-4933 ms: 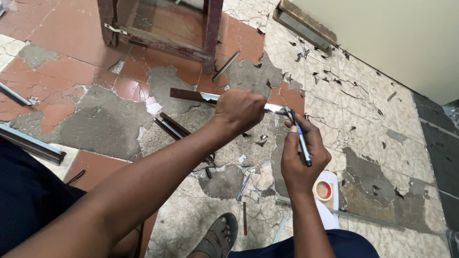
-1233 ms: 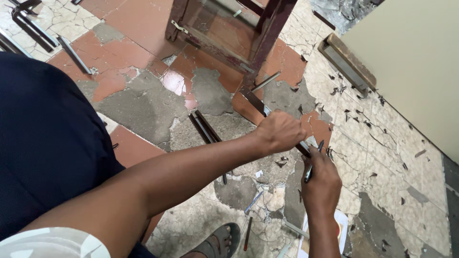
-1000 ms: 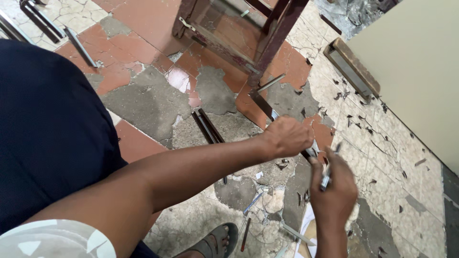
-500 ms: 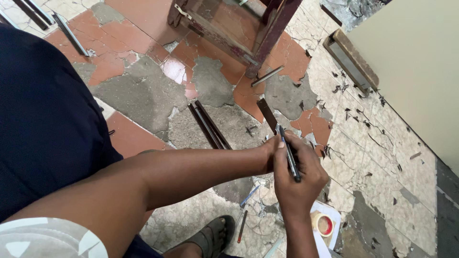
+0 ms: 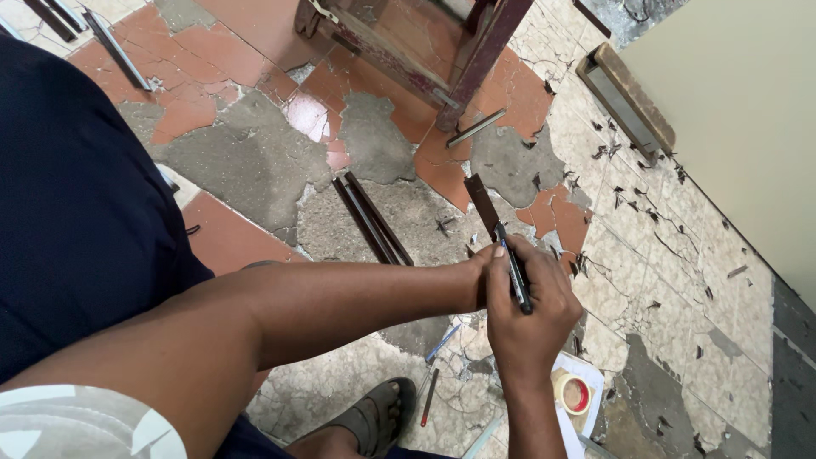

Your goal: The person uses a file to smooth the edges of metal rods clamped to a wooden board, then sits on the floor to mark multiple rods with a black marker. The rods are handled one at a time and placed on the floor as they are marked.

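This is a rough workshop floor, likely a small metal or furniture repair spot. The floor [image 5: 255, 170] is worn tile, red and cream, cracked, with grey cement patches showing through. Metal strips [image 5: 371, 219] lie loose on it, with more bars [image 5: 115, 47] near the top left. Dark chips and shavings [image 5: 629, 153] are scattered toward the plain wall [image 5: 739, 102]. A dark red wooden frame [image 5: 476, 51] stands on the tiles, and a tape roll [image 5: 572, 393] lies on a white sheet.
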A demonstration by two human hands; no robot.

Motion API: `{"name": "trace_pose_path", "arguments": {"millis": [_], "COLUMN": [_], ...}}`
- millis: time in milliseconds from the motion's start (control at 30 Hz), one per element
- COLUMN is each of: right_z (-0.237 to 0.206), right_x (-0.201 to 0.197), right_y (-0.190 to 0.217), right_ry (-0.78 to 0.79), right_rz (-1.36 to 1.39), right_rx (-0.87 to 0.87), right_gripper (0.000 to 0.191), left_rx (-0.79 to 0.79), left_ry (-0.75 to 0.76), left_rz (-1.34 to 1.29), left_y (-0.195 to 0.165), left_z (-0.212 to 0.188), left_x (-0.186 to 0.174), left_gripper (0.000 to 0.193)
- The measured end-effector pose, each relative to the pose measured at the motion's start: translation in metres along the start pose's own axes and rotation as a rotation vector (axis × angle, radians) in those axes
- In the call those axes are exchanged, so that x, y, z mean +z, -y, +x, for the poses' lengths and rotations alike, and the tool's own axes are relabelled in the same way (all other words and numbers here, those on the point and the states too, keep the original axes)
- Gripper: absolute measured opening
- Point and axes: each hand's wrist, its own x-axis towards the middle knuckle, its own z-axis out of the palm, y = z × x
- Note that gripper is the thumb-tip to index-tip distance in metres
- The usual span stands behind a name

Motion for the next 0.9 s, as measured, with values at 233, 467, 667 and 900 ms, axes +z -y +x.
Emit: {"name": "trace_pose_path", "arguments": {"millis": [233, 467, 667, 900], "right_z": [0.0, -0.005, -0.004, -0.002], "right_x": [-0.002, -0.004, -0.003, 0.002], "right_y": [0.002, 0.002, 0.002, 0.002], "right_ry": [0.007, -0.012, -0.029, -0.004], "right_rz": [-0.001, 0.059, 0.053, 0.012], "right_rx": [0.016, -0.034, 0.071, 0.087], "right_gripper": [0.016, 0.018, 0.022, 0.019], "left_rx": [-0.031, -0.144, 0.36, 0.206], "left_ry": [-0.063, 0.092, -0.275, -0.237], "left_rz": [0.647, 0.96, 1.069, 0.973], "left_y": [0.001, 0.005, 0.021, 0.002], "left_z": [0.003, 0.025, 0.016, 0.019], "left_x": [0.0, 0.008, 0.003, 0.006], "left_gripper": [0.03, 0.019, 0.033, 0.034]}}
